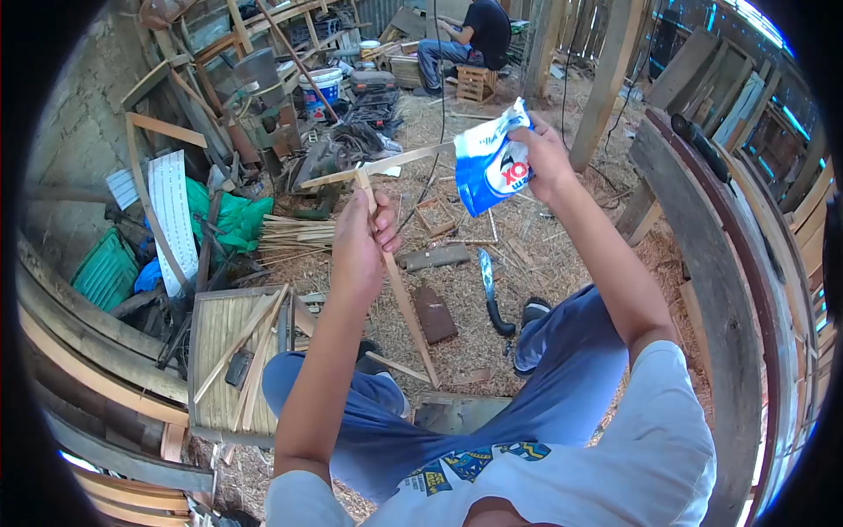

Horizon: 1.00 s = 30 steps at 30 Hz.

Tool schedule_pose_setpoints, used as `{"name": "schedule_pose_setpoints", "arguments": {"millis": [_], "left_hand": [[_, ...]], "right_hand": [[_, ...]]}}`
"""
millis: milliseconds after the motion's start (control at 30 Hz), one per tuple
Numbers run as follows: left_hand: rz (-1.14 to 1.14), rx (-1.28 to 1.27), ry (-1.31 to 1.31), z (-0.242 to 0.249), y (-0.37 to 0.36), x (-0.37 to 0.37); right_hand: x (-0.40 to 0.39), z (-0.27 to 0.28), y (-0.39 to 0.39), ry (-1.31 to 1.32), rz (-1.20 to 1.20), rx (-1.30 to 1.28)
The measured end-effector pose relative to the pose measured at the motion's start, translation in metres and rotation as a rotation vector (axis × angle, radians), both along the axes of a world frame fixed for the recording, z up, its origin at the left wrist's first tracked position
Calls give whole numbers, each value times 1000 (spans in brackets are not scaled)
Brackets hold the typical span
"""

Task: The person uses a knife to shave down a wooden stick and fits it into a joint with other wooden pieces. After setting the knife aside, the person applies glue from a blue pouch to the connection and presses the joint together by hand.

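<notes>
Sawdust and straw are covering the workshop floor [492, 290] beneath a seated person who is holding work up at chest height in both hands. The left hand [360, 237] is closing in a fist around two thin wooden slats [395, 263] joined in a T shape: one slat is running down and to the right from the fist toward the floor, while the other is lying crosswise, reaching up and to the right. The right hand [544, 158] is pinching a blue and white pouch [496, 162] by its upper edge, with the pouch hanging down and left of the fingers. The far end of the crosswise slat is meeting the pouch, so the pouch is sitting just to the right of the slat joint and the right hand is the nearer one to it. What the pouch is holding cannot be told, as its mouth is not showing. Below, a knife with a dark handle [492, 294] is lying on the floor between the person's knees. To the left, a bundle of thin sticks [294, 237] is resting beside a slatted wooden panel [233, 351]. Far off, another person [470, 39] is sitting on a wooden crate [476, 83], well apart.
</notes>
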<state>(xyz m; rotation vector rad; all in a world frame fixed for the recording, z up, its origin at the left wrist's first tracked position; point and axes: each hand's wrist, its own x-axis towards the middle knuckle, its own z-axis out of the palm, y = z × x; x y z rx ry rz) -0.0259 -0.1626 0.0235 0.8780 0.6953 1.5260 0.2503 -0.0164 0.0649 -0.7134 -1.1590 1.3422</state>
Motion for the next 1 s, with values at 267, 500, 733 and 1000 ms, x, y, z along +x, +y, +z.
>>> {"name": "schedule_pose_setpoints", "arguments": {"millis": [267, 500, 733, 1000], "left_hand": [[161, -160, 39, -42, 6, -1], [157, -193, 122, -53, 9, 18], [199, -212, 185, -49, 10, 38], [89, -43, 262, -61, 10, 43]], "right_hand": [[2, -65, -4, -416, 78, -30], [10, -53, -32, -829, 127, 197], [0, -27, -56, -621, 295, 82], [1, -31, -62, -640, 251, 64]]}}
